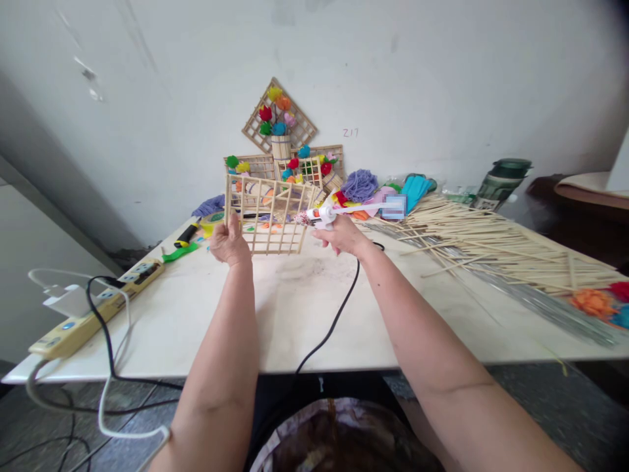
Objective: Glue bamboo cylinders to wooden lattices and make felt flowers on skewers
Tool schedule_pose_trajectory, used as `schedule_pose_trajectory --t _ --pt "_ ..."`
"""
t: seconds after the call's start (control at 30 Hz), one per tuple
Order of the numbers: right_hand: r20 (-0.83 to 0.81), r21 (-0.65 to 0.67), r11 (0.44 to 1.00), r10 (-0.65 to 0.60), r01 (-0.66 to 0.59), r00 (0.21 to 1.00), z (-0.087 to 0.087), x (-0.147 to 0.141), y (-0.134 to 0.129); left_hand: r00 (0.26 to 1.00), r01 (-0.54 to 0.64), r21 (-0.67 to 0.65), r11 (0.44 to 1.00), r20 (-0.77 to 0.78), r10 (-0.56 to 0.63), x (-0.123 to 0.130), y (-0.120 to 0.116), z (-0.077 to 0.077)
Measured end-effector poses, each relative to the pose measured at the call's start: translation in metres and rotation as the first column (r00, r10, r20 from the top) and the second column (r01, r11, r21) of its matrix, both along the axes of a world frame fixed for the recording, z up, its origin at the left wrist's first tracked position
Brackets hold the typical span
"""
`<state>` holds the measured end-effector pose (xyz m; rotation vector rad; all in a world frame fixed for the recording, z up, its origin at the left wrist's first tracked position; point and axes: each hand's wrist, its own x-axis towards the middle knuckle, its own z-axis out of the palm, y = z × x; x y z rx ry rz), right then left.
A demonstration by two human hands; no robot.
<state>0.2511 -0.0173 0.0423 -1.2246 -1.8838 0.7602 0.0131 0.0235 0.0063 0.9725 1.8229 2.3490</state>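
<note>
My left hand is closed on the left edge of a wooden stick lattice, which it holds up tilted above the table. In my right hand is a white hot glue gun, its nozzle close to the lattice's right edge; whether they touch I cannot tell. A long white glue stick sticks out of the gun's back. From the gun a black cord runs down over the table's front edge. Behind the lattice stand several finished lattice pieces with felt flowers, leaning on the wall.
Many loose wooden sticks and metal wires cover the right side. Purple yarn and a dark green bottle stand at the back. On the left lie a power strip with cords and a black-yellow utility knife.
</note>
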Motion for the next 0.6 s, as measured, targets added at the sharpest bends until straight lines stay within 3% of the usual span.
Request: schedule_pose_trajectory --t 0.37,0.6 --pt "0.003 -0.005 1.000 -0.017 0.017 1.000 -0.0016 -0.0032 0.0003 0.999 -0.033 -0.033 0.999 -0.005 0.033 0.0008 -0.0019 0.0015" --pt "-0.003 0.000 1.000 -0.017 0.017 1.000 -0.0049 -0.0033 0.0033 1.000 0.007 0.012 1.000 0.004 -0.007 0.0014 -0.0011 0.0018"
